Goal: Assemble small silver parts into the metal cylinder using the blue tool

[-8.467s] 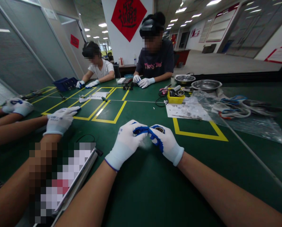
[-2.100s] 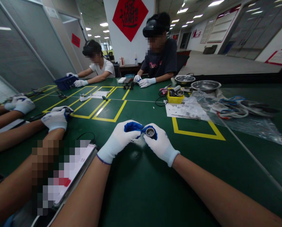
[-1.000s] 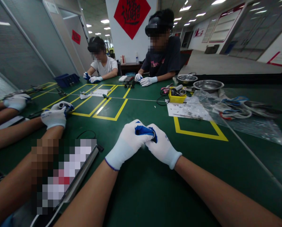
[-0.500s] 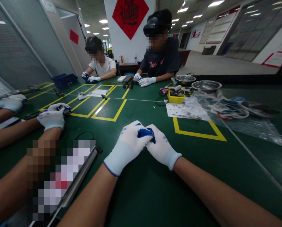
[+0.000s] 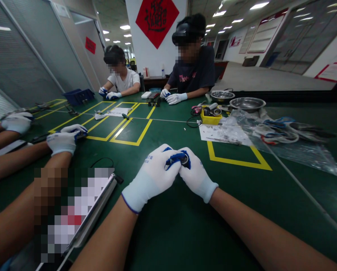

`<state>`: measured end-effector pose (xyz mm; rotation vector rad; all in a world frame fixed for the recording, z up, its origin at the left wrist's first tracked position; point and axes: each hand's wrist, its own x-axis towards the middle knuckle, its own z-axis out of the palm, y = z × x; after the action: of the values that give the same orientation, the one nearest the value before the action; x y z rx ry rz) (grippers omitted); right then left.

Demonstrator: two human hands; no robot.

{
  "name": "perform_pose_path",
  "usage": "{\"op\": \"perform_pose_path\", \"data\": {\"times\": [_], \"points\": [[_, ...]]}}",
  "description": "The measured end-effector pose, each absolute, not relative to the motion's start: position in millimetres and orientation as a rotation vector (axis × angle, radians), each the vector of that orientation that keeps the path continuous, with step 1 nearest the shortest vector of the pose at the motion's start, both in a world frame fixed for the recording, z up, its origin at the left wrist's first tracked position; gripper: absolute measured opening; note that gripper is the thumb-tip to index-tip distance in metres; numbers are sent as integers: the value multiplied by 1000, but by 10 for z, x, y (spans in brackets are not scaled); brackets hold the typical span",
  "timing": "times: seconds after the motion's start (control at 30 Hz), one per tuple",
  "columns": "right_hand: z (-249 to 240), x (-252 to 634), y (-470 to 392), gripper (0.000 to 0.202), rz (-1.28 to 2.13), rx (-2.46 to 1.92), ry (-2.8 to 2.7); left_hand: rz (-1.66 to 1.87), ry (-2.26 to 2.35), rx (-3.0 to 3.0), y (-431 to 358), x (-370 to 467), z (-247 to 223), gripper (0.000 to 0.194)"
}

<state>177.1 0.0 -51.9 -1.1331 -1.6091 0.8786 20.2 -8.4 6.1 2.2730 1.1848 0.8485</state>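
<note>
Both of my hands wear white gloves with blue palms and meet above the green table (image 5: 162, 237). Between the fingertips is a small round dark part with a metallic rim (image 5: 184, 160); its exact kind I cannot make out. My right hand (image 5: 198, 177) is closed around it, with the thumb and fingers at its edge. My left hand (image 5: 154, 169) is closed too, its thumb and fingertips pressed against the part's left side. Much of the part is hidden by the gloves.
A screen device (image 5: 80, 218) lies at my left, beside a co-worker's gloved hands (image 5: 63, 141). Two people sit across the table. To the right are a yellow bin (image 5: 211, 116) of parts, metal bowls (image 5: 247, 104), plastic bags and a pile of gloves (image 5: 287, 130). Yellow tape marks the tabletop.
The round part has come into clearer view between my fingertips, its rim turned more toward me. My left thumb has shifted slightly; both hands stay in nearly the same place.
</note>
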Motion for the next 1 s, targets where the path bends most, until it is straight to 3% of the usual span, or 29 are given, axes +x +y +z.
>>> {"op": "perform_pose_path", "data": {"times": [0.37,0.5,0.67,0.8,1.0], "points": [[-546,1763,16,10,893,-1114,-1584,897,1171,2304,-84,188,9,28],[-581,1750,23,35,886,-1110,-1492,1075,1196,2154,-70,186,-13,47],[-645,1764,7,89,826,-1096,-1528,995,1193,2063,-29,215,-110,46],[-734,1754,-5,92,744,-1075,-1640,928,1209,2039,-2,232,-178,33],[-827,1706,-5,96,547,-1129,-1664,1030,1129,1784,39,203,-234,32]]}}
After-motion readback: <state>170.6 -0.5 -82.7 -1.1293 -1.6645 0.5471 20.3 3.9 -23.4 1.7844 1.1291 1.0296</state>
